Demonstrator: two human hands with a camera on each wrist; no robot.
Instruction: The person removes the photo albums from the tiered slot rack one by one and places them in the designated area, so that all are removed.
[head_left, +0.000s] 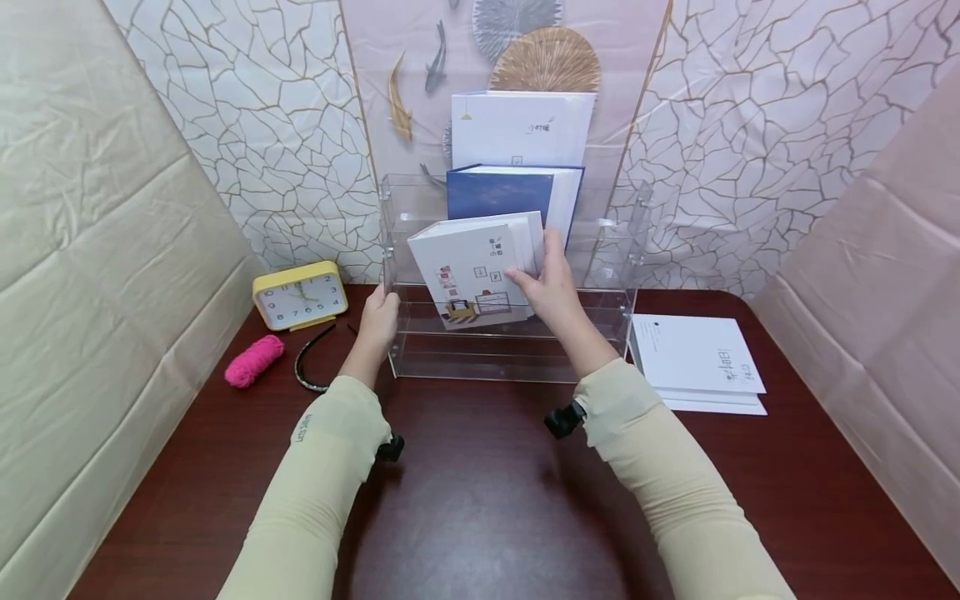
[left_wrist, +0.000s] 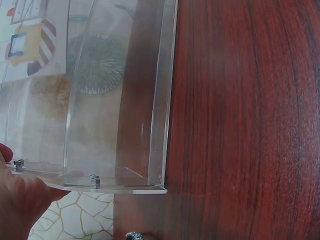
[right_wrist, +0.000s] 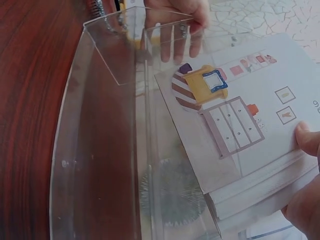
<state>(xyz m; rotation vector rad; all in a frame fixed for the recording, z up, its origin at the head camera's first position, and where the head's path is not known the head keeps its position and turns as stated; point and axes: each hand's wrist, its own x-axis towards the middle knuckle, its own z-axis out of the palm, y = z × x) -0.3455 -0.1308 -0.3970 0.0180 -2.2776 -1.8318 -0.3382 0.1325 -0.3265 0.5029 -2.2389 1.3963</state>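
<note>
My right hand [head_left: 553,287] grips a white book [head_left: 480,271] by its right side, thumb on the cover and fingers behind. The cover carries a drawn dresser and yellow armchair, clearest on the book [right_wrist: 235,115] in the right wrist view. It leans tilted at the front tier of a clear acrylic rack [head_left: 480,367]; whether its lower edge rests there I cannot tell. My left hand [head_left: 378,317] holds the rack's left side panel, with the thumb over its edge in the left wrist view. Behind stand a blue book [head_left: 498,192] and another white book [head_left: 517,129], in higher tiers.
White books [head_left: 697,358] lie stacked on the table right of the rack. At the left are a yellow alarm clock [head_left: 300,296], a pink yarn skein [head_left: 255,361] and a dark thin band [head_left: 302,367]. A patterned backdrop [head_left: 285,150] rises behind the rack.
</note>
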